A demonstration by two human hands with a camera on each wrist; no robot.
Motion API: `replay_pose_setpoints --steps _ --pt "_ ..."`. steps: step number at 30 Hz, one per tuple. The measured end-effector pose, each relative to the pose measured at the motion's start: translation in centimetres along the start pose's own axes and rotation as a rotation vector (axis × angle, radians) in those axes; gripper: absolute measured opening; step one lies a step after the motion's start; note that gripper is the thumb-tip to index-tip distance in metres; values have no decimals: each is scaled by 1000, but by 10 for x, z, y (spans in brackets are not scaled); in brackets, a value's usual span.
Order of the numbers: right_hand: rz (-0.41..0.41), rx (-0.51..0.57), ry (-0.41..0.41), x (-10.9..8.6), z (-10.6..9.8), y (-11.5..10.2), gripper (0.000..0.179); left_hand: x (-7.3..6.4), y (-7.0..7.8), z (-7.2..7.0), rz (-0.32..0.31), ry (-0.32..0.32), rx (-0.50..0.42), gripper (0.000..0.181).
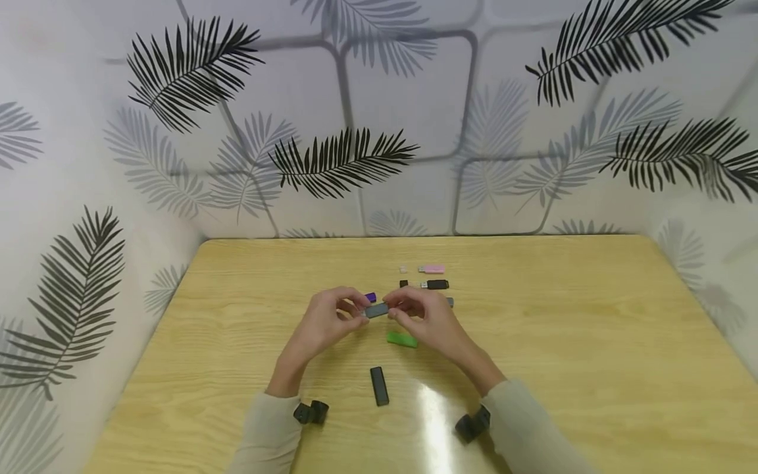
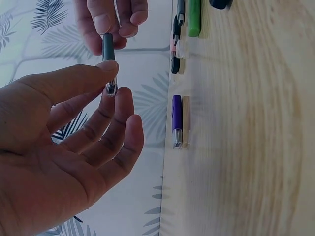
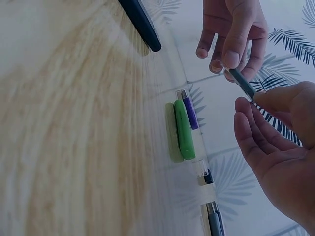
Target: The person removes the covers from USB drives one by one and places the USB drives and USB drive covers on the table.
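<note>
A grey USB stick (image 1: 376,310) is held up over the table between both hands. My left hand (image 1: 324,322) pinches its left end, where a shiny connector end shows in the left wrist view. My right hand (image 1: 429,319) pinches the other end between thumb and fingertips. Partly behind the left fingers lies a purple USB stick (image 2: 177,113). A green USB stick (image 1: 403,340) rests on the table below the right hand. Beyond that hand, another grey stick (image 1: 450,301) is mostly hidden.
At the back lie a pink USB stick (image 1: 432,269) with a small clear cap (image 1: 403,269), and a black USB stick (image 1: 437,284) with a black cap (image 1: 404,284). A dark stick (image 1: 379,386) lies between the forearms on the wooden table (image 1: 562,342). Leaf-patterned cloth (image 1: 408,99) stands behind.
</note>
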State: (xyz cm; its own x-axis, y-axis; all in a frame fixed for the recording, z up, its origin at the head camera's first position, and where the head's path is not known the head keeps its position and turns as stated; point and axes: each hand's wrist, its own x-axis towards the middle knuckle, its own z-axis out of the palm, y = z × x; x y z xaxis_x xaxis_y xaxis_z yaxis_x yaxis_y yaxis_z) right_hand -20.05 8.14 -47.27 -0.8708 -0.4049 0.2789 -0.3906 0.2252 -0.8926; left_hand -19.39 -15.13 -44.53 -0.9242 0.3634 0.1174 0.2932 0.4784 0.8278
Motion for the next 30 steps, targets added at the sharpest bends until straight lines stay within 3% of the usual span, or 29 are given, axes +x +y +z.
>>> replay_pose_setpoints --steps 9,14,20,30 --pt "35 0 -16 -3 -2 -2 22 2 1 6 -4 -18 9 18" --pt "26 -11 4 -9 -7 -1 19 3 -1 12 -5 -47 -68 18" --pt "-9 -31 32 -15 -15 -5 20 5 -3 15 40 -77 -187 18" --pt "-44 -70 73 -25 -25 -12 23 5 6 25 56 -56 -197 14"
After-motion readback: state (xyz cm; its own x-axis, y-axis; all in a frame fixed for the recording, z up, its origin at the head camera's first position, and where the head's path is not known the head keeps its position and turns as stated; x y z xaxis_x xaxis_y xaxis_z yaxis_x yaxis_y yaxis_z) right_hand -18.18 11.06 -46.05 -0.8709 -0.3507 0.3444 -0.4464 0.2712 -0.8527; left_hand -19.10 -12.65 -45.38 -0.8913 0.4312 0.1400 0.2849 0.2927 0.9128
